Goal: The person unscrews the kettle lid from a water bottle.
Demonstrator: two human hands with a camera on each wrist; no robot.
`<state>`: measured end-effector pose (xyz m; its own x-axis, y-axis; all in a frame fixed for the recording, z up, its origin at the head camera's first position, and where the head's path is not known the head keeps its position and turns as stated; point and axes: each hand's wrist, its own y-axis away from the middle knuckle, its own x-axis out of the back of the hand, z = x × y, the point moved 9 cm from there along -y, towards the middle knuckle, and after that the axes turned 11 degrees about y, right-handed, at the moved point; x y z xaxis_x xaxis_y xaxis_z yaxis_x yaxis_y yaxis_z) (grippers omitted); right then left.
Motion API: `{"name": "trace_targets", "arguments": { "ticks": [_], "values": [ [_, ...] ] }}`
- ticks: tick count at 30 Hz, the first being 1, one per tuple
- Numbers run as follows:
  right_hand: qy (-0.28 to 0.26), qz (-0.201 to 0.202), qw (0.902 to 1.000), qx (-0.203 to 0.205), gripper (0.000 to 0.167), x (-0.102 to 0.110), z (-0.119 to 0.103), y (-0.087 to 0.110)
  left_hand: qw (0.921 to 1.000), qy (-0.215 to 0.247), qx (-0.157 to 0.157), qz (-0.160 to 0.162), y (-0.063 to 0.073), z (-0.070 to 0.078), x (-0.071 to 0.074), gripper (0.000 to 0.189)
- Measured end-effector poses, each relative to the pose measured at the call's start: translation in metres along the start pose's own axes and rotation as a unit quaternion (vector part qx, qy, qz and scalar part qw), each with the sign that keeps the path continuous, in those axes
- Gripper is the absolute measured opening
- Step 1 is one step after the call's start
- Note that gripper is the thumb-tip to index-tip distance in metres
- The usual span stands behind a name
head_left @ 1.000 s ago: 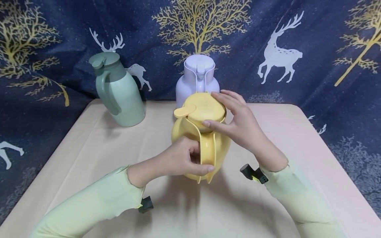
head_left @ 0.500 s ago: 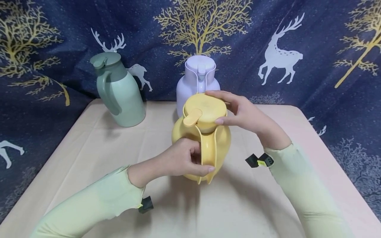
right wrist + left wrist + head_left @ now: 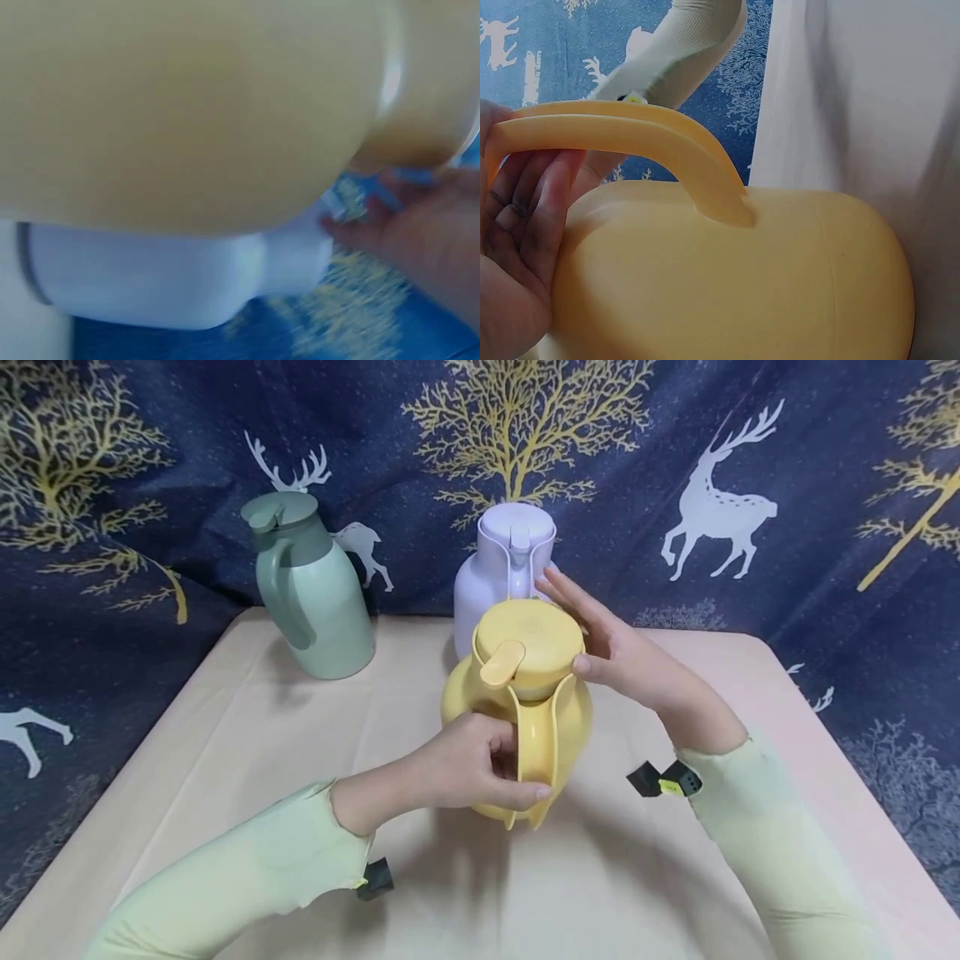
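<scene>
A yellow vacuum jug (image 3: 573, 722) is held at the middle of the table by my left hand (image 3: 468, 760). That hand's fingers go through the handle (image 3: 535, 735) and its thumb lies across the handle's outer face. On the jug's neck sits a round yellow lid (image 3: 531, 635), its tongue-shaped lever (image 3: 503, 663) pointing toward the front left. My right hand (image 3: 622, 647) is at the lid's right side, fingers spread and fairly straight, thumb tip right at the rim. The left wrist view shows the curved handle (image 3: 630, 135) with fingers beneath it; the right wrist view is blurred.
Directly behind the yellow jug stands a lilac jug (image 3: 517, 522), partly covered by it. A green jug (image 3: 318, 602) stands at the back left of the cloth-covered table (image 3: 322, 727). A dark blue curtain (image 3: 600, 410) with deer and trees hangs behind.
The lid has turned, its lever swinging from the left toward the handle. My right hand has loosened from the lid and shifted right. My left hand keeps its grip on the handle.
</scene>
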<state>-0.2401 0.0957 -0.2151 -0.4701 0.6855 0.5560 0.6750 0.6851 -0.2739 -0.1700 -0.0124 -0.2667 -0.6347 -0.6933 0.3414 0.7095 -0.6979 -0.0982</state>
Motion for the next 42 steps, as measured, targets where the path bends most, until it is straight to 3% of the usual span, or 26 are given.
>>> {"name": "trace_targets", "arguments": {
  "ticks": [2, 5, 7, 10, 13, 16, 21, 27, 31, 35, 37, 39, 42],
  "values": [
    [0.076, 0.049, 0.9950, -0.042, 0.107, 0.002, -0.007, 0.005, 1.0000, 0.004, -0.003, -0.002, -0.001, 0.000, -0.001, 0.018],
    [0.190, 0.114, 0.9711, -0.089, 0.090, 0.005, -0.019, 0.011, 0.9999, 0.009, -0.006, 0.000, -0.001, 0.000, -0.002, 0.016],
    [0.229, 0.140, 0.9578, -0.103, 0.080, 0.005, -0.026, 0.012, 0.9999, 0.014, -0.006, 0.002, -0.001, -0.001, -0.001, 0.015],
    [0.251, 0.164, 0.9494, -0.093, 0.073, 0.005, -0.030, 0.011, 0.9998, 0.017, -0.005, 0.003, -0.001, -0.002, -0.001, 0.015],
    [0.245, 0.168, 0.9521, -0.071, 0.070, 0.007, -0.027, 0.010, 0.9998, 0.017, -0.010, -0.001, -0.001, -0.001, -0.002, 0.015],
    [0.228, 0.143, 0.9616, -0.055, 0.069, 0.010, -0.022, 0.007, 0.9997, 0.006, -0.025, -0.004, -0.002, 0.001, -0.002, 0.015],
    [0.204, 0.061, 0.9765, -0.033, 0.072, 0.014, -0.012, -0.002, 0.9991, -0.011, -0.042, -0.001, -0.002, 0.004, -0.001, 0.015],
    [0.138, -0.049, 0.9892, -0.007, 0.077, 0.016, -0.003, -0.014, 0.9995, -0.003, -0.031, 0.001, -0.002, 0.004, -0.001, 0.015],
    [0.070, -0.118, 0.9905, 0.011, 0.077, 0.013, -0.001, -0.019, 0.9993, -0.009, -0.036, 0.003, -0.001, 0.007, -0.001, 0.015],
    [-0.007, -0.173, 0.9842, 0.035, 0.078, 0.008, 0.000, -0.020, 0.9992, -0.012, -0.038, 0.002, -0.002, 0.008, -0.001, 0.015],
    [-0.030, -0.178, 0.9824, 0.048, 0.084, 0.008, 0.002, -0.020, 0.9993, -0.013, -0.036, 0.002, -0.002, 0.007, 0.000, 0.015],
    [-0.044, -0.157, 0.9845, 0.064, 0.091, 0.011, 0.003, -0.018, 0.9994, -0.011, -0.032, 0.004, -0.002, 0.007, 0.000, 0.015],
    [-0.023, -0.073, 0.9961, 0.044, 0.094, 0.019, 0.003, -0.013, 0.9996, -0.003, -0.028, 0.004, -0.001, 0.006, 0.000, 0.015]
  ]
}}
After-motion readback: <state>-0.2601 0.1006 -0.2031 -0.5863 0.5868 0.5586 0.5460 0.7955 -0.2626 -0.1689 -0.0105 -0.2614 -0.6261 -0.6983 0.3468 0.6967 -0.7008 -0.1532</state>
